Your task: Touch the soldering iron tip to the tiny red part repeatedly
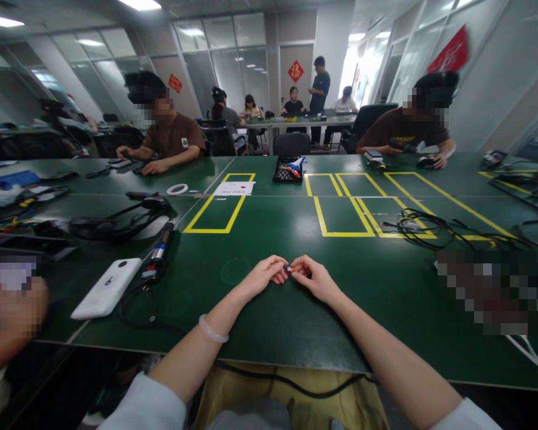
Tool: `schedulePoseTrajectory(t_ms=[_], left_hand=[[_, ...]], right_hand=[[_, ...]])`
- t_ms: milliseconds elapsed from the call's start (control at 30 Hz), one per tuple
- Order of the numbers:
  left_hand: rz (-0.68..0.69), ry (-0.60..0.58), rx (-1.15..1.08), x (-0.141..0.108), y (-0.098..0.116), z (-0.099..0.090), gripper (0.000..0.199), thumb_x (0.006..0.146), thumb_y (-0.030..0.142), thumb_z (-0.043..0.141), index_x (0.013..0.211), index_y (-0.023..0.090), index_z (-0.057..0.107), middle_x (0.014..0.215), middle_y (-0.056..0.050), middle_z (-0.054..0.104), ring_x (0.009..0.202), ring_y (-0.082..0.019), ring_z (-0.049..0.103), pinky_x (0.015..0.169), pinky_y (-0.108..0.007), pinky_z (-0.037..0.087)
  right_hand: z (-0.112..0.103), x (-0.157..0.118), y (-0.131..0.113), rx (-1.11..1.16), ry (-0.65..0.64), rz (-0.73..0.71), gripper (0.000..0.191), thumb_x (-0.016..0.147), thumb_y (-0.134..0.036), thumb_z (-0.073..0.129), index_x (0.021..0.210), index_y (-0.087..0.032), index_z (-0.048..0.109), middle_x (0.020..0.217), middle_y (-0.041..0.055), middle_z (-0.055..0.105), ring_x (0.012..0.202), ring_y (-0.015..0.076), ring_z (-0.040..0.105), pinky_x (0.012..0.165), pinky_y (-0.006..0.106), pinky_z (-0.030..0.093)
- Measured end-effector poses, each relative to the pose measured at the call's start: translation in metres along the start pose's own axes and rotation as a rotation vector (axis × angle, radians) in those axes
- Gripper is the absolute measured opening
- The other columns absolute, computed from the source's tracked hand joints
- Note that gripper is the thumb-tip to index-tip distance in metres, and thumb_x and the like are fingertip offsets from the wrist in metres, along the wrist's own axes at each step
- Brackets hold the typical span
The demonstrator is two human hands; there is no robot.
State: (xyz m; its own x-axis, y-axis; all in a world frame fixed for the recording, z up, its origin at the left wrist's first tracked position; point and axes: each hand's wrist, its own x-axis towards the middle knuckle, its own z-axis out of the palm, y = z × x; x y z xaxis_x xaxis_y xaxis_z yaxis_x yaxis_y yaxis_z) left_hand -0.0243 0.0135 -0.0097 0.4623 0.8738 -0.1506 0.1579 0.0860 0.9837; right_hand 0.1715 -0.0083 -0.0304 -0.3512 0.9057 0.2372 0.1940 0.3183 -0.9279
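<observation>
My left hand [269, 272] and my right hand [314, 276] meet over the green table [278, 322], fingertips almost touching. Between them is a small piece with red, white and orange parts [289, 269], too small for its kind to be told. The left fingers are curled and pinch its left end. On the other end, the thumb and fingers of the right hand close in a pinch. Fingers hide most of the piece. A pale bracelet [213, 329] circles my left wrist.
Left of my arms lie a white device [108, 289], a corded tool [158, 257] and a black headset [121, 220]. A black tray [288, 179] with small parts stands ahead. Tangled cables [419, 224] lie to the right. Several people sit around; one person's hand [18, 304] is near left.
</observation>
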Motion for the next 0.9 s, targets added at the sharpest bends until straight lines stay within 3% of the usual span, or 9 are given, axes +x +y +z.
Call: schedulePoseTrajectory(t_ms=[233, 600, 767, 900], left_hand=[[0.055, -0.014, 0.024, -0.001, -0.003, 0.005, 0.035, 0.080, 0.046, 0.061, 0.092, 0.013, 0.056, 0.077, -0.003, 0.063, 0.066, -0.010, 0.056, 0.066, -0.025, 0.044], [0.203, 0.033, 0.174, -0.004, 0.001, 0.008, 0.019, 0.077, 0.026, 0.064, 0.089, 0.015, 0.055, 0.087, -0.001, 0.058, 0.075, -0.009, 0.055, 0.068, -0.022, 0.042], [0.191, 0.039, 0.217, -0.005, 0.001, 0.008, 0.021, 0.076, 0.028, 0.064, 0.091, 0.015, 0.055, 0.091, -0.003, 0.059, 0.080, -0.011, 0.056, 0.068, -0.021, 0.043], [0.190, 0.111, 0.242, -0.004, 0.003, -0.002, 0.034, 0.078, 0.033, 0.063, 0.105, 0.016, 0.055, 0.103, -0.007, 0.059, 0.088, -0.014, 0.058, 0.077, -0.027, 0.046]], right_hand=[[0.001, -0.001, -0.003, -0.109, -0.003, -0.054, 0.016, 0.086, -0.027, 0.056, 0.100, -0.019, 0.056, 0.081, -0.0003, 0.060, 0.063, 0.0103, 0.049, 0.059, 0.023, 0.040], [0.000, 0.001, 0.001, -0.069, 0.026, 0.011, 0.021, 0.084, -0.030, 0.059, 0.100, -0.018, 0.055, 0.083, 0.0005, 0.062, 0.066, 0.0113, 0.052, 0.060, 0.024, 0.041], [-0.001, 0.000, -0.002, -0.124, 0.005, -0.010, 0.014, 0.084, -0.028, 0.058, 0.093, -0.018, 0.058, 0.081, 0.0004, 0.061, 0.067, 0.0116, 0.053, 0.061, 0.024, 0.042], [-0.004, 0.001, -0.003, -0.151, 0.032, -0.006, 0.013, 0.083, -0.028, 0.058, 0.092, -0.018, 0.057, 0.078, -0.0003, 0.060, 0.066, 0.0118, 0.053, 0.061, 0.024, 0.041]])
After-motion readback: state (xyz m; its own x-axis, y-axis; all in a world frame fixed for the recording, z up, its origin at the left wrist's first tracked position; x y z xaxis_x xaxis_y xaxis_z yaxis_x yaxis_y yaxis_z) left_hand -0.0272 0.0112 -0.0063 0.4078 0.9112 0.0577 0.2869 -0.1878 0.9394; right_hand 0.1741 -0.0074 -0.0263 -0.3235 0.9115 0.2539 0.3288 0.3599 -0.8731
